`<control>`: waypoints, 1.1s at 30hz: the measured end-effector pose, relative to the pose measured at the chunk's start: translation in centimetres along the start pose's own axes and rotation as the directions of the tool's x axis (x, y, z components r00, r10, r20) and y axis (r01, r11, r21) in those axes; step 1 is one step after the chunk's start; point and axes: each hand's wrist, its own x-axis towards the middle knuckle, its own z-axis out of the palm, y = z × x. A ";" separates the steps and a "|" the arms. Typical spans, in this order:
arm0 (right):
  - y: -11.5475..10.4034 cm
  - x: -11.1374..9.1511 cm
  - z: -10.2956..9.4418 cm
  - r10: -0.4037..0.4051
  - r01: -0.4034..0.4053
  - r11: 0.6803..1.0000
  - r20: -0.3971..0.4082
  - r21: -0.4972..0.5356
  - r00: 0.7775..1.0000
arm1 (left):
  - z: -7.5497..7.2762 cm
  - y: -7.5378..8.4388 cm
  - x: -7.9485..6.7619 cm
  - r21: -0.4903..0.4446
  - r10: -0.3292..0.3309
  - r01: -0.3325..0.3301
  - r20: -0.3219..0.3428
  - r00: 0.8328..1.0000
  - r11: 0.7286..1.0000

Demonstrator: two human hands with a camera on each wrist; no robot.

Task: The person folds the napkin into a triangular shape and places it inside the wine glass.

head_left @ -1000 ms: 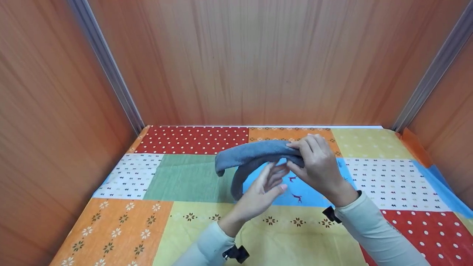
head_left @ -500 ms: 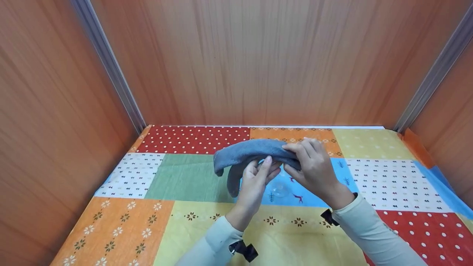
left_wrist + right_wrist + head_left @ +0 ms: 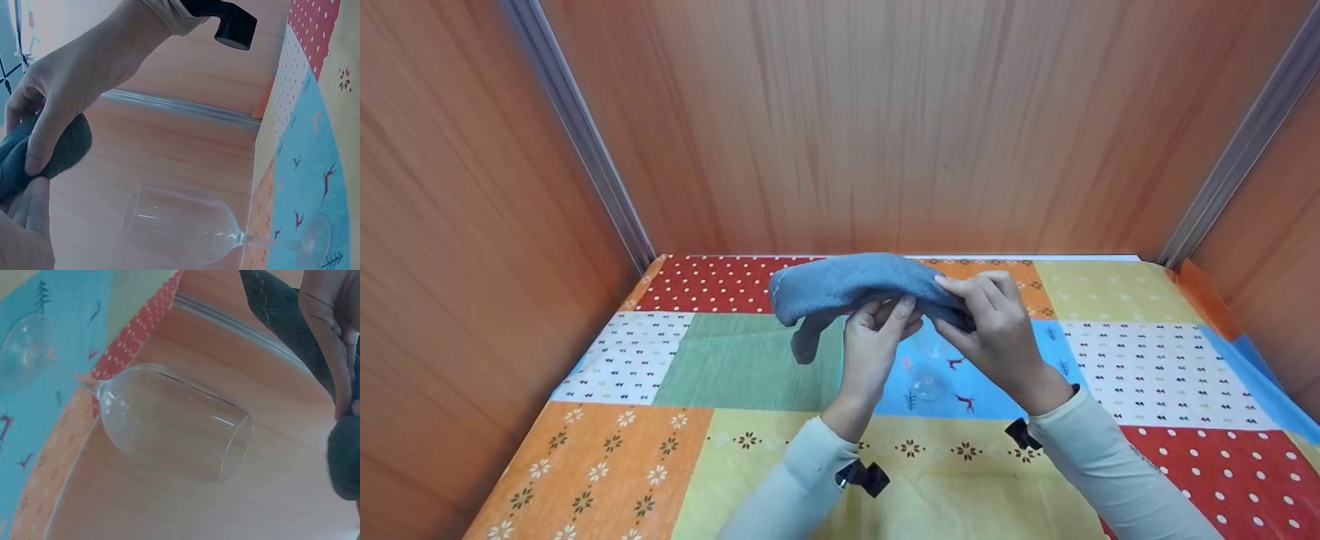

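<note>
A folded grey-blue cloth [image 3: 847, 281] is held above the table, its free end drooping to the left. My left hand [image 3: 866, 360] grips its lower edge near the middle, thumb in front. The cloth's right end is pinched between thumb and fingers of my right hand [image 3: 994, 330]. Below the hands, a clear wine glass [image 3: 928, 382] stands upright on the blue patch; mainly its foot shows in the head view. The left wrist view shows its whole bowl [image 3: 185, 225] and stem, apart from both hands. In the right wrist view, the glass [image 3: 169, 422] appears see-through, with the cloth beside its rim.
A patchwork tablecloth [image 3: 750, 360] covers the table. Wood-grain panels [image 3: 840, 135] rise at the back and both sides, joined by metal corner strips [image 3: 577, 135]. Orange and blue material [image 3: 1215, 307] lies along the right edge. A small black camera is on each wrist.
My left hand has come in from below and taken hold of the cloth. The cloth's left part has risen and shifted left. The glass's foot has come into view.
</note>
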 end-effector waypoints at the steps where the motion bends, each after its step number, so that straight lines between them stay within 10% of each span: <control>1: 0.0 0.1 0.0 0.016 -0.016 1.000 0.015 0.008 1.000 | 0.0 0.1 0.1 0.017 0.010 -0.010 -0.009 1.000 1.000; 15: 0.7 0.4 -0.2 0.091 -0.091 0.994 -0.006 0.054 0.996 | 0.3 -0.1 1.7 0.267 0.173 -0.167 -0.001 0.985 0.949; 33: 2.1 -0.3 0.8 0.328 -0.316 0.919 -0.013 0.238 0.945 | 1.0 -1.1 3.6 0.375 0.207 -0.217 0.066 0.976 0.901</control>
